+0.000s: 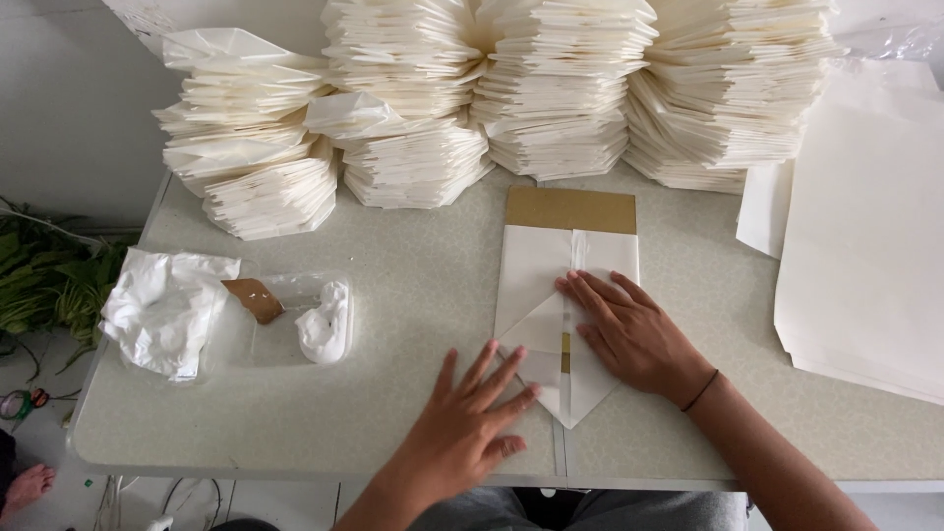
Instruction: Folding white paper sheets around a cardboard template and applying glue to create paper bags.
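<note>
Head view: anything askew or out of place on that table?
The nearest left pile of folded bags leans, its layers fanned unevenly. A crumpled white wrapper hangs over the table edge. The bag under both hands lies squarely.

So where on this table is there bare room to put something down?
The widest bare patch lies between the clear plastic tray and the paper bag being folded, running back to the stacks of folded bags. A narrower strip separates the bag from the flat paper sheets. The back edge is crowded; the left hand and right hand cover the bag.
</note>
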